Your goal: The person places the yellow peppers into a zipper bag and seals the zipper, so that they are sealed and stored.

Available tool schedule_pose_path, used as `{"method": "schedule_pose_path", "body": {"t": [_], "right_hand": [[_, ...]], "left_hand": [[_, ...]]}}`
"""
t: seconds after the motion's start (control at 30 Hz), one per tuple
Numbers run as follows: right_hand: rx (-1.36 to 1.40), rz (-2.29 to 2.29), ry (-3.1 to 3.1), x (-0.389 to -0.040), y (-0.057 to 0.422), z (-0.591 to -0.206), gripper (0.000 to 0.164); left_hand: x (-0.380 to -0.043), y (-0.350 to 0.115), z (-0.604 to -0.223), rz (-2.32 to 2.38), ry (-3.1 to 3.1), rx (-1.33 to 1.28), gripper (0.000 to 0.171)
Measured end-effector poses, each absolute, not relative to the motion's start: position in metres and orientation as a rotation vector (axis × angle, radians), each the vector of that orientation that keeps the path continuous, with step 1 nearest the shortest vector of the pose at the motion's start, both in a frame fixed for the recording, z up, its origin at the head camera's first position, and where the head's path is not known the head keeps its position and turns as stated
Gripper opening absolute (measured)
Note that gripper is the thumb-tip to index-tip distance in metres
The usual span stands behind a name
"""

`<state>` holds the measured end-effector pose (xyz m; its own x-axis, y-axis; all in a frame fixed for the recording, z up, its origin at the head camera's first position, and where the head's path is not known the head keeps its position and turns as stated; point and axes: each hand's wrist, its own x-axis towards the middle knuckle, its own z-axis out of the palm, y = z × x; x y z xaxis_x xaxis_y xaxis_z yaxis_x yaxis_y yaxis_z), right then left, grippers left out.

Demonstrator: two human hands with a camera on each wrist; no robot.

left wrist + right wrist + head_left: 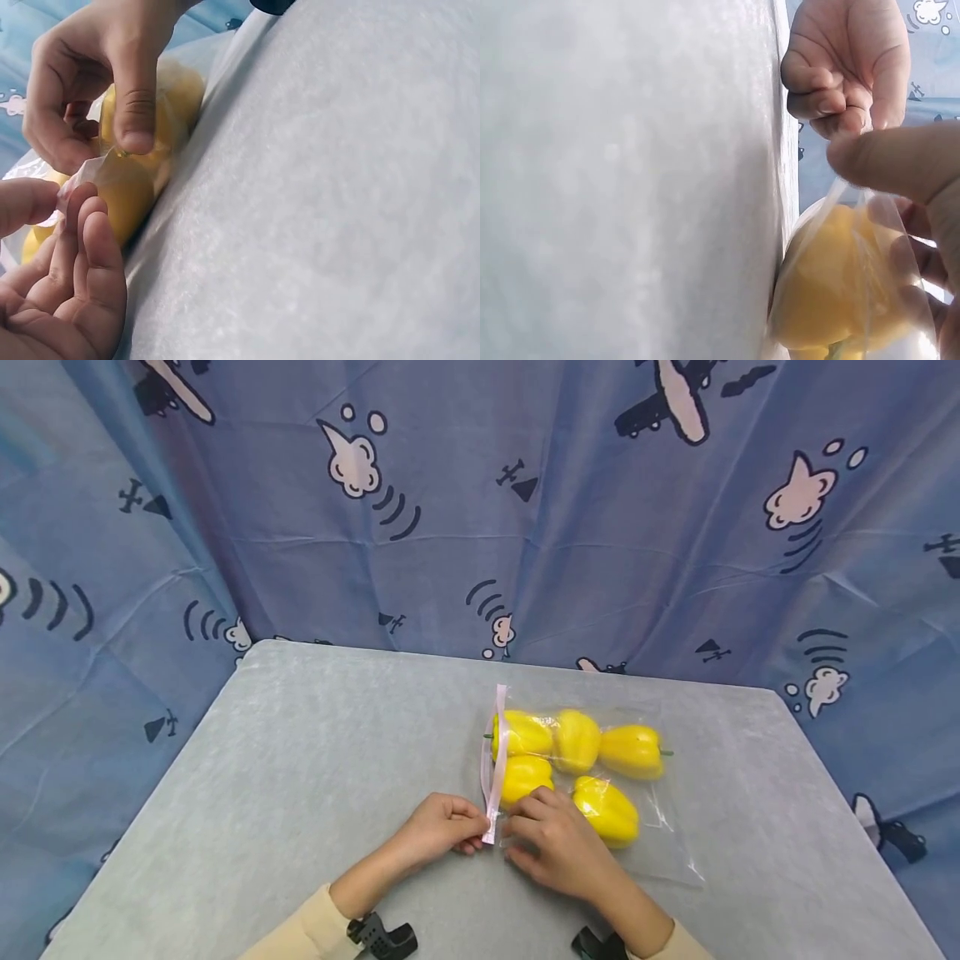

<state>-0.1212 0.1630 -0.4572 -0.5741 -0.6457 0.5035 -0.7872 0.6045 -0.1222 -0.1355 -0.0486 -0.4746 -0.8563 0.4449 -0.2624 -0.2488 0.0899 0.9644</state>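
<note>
A clear zip bag (660, 860) with a pale pink closure strip (499, 727) lies flat, its mouth facing left. Inside are several yellow bell peppers (606, 810), some with green stems. My left hand (442, 828) pinches the strip's near end between thumb and fingertips. Just right of it, my right hand (558, 843) bends over the bag's near edge, fingers touching the plastic. In the left wrist view, the right thumb (136, 124) stands apart from its fingers. Through the film in the right wrist view, a pepper (832, 277) shows beside the right fingers.
A light grey cloth covers the table (337, 735). Behind and at both sides hangs a blue curtain (450, 527) printed with planes and clouds. Dark wrist cameras (382, 937) sit by the sleeves at the front.
</note>
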Motion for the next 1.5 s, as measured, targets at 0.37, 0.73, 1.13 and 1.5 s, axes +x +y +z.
{"method": "schedule_pose_path", "body": {"t": [0.37, 0.73, 1.13, 1.5], "right_hand": [[1.120, 0.472, -2.380, -0.123, 0.162, -0.457, 0.023], [1.161, 0.508, -2.345, -0.126, 0.162, -0.457, 0.021], [1.147, 0.534, -2.365, -0.124, 0.163, -0.456, 0.013], [1.161, 0.546, -2.299, -0.125, 0.163, -0.456, 0.017]], "left_hand": [[-0.140, -0.056, -0.473, 1.540, 2.357, 0.615, 0.009], [-0.148, -0.062, -0.471, 1.448, 2.626, 1.118, 0.024], [-0.154, -0.056, -0.476, 1.415, 2.629, 1.172, 0.020], [-0.161, -0.052, -0.477, 1.405, 2.684, 1.401, 0.018]]}}
